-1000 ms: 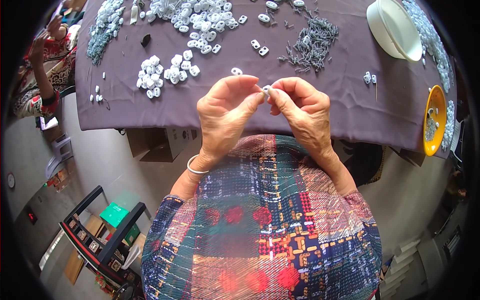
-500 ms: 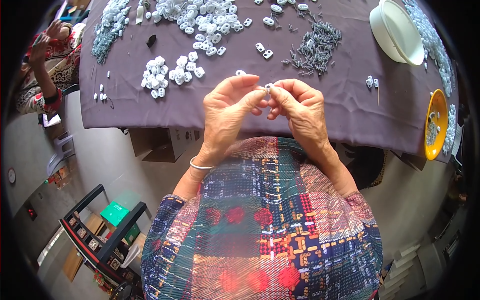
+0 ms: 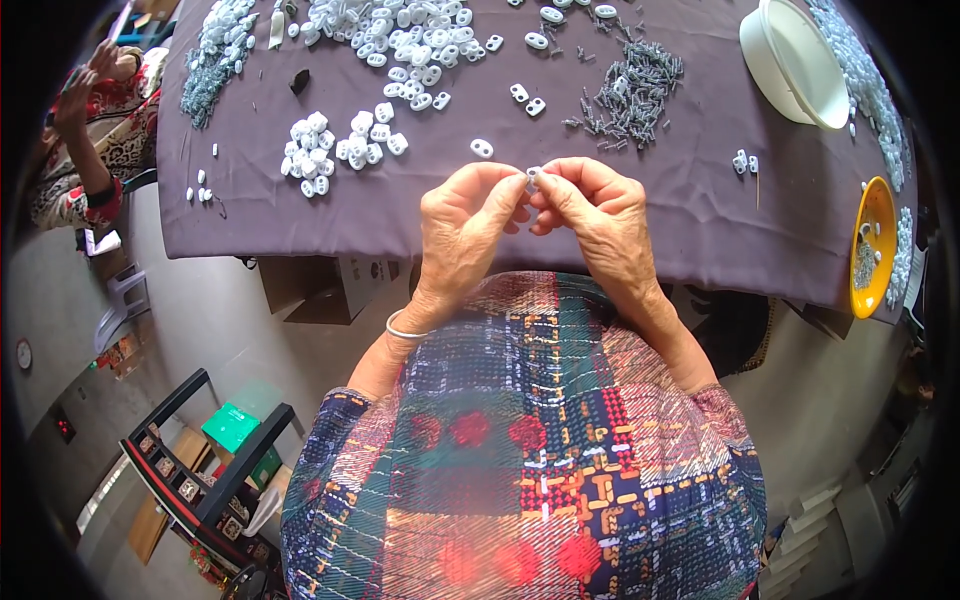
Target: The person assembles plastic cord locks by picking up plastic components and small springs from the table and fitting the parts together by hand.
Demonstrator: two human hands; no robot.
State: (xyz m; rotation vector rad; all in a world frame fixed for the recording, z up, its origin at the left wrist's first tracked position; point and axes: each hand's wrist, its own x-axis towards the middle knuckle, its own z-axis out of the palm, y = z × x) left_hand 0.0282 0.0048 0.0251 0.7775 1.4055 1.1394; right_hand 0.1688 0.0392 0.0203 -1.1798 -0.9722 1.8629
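Above the table's near edge, my left hand [image 3: 468, 220] and my right hand [image 3: 598, 205] meet fingertip to fingertip. Between their thumbs and forefingers they pinch one small white plastic piece with a dark hole [image 3: 534, 174]; most of it is covered by the fingers. Just beyond my left fingertips lies a loose white oval piece with two holes [image 3: 482, 148]. Left of my hands are two small heaps of white two-hole pieces [image 3: 310, 150], and a larger pile of them [image 3: 410, 45] spreads behind. A heap of small grey springs [image 3: 635, 90] lies ahead of my right hand.
A brown cloth [image 3: 300, 225] covers the table. To the right stand a white tub [image 3: 790, 75] and a yellow bowl [image 3: 872, 245] holding small parts. Pale pieces [image 3: 870, 90] line the right edge. Another person's hands [image 3: 78, 95] show at the far left. A cardboard box [image 3: 330, 285] sits underneath.
My left hand has shifted slightly right, its fingertips closing in on the white piece beside my right fingers. The loose oval piece beyond it now shows whole.
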